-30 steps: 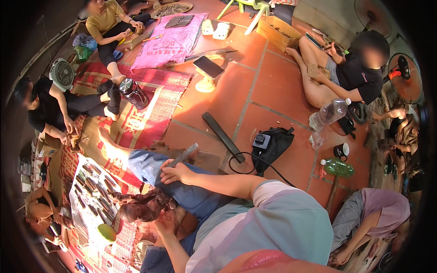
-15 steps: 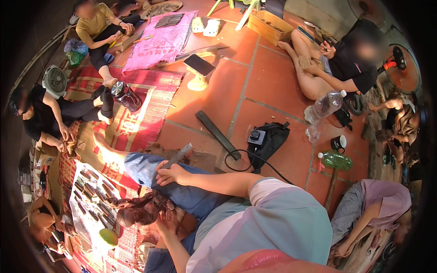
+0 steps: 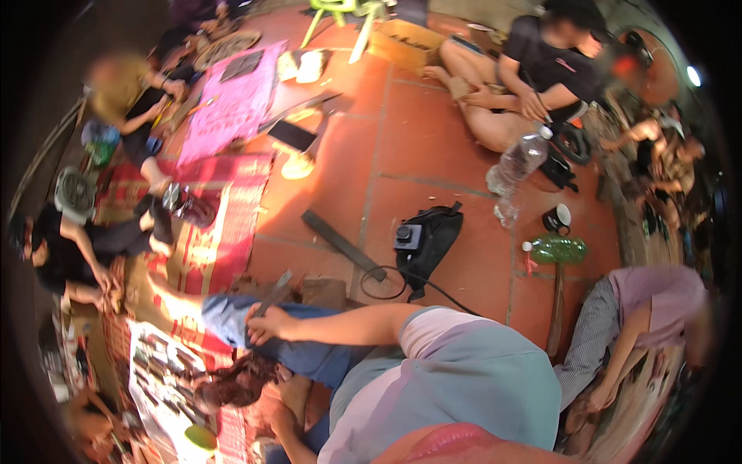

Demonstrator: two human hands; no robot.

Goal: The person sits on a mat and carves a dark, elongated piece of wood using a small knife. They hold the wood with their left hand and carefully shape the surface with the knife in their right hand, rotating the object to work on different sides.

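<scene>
My right hand (image 3: 267,323) is closed around a flat grey metal tool (image 3: 274,292), chisel-like, its blade pointing up past my fingers over my jeans leg (image 3: 321,344). Below it a dark reddish-brown wooden carving (image 3: 236,381), with a rounded end and knobbly shapes, rests by my legs. My left hand (image 3: 270,404) is against the near side of this carving; blur hides how its fingers lie.
Beside the carving several tools lie on a white sheet (image 3: 158,371) with a green fruit (image 3: 200,438). A dark bar (image 3: 344,246), a camera (image 3: 407,237) on a black bag, bottles (image 3: 558,249) and a mallet (image 3: 556,313) lie on the tiles. Several people sit around.
The whole view has shifted, moving the floor things leftward. My left hand, palm showing before, now lies closer against the carving. The tool stays in my right hand. The person in black has lowered a hand.
</scene>
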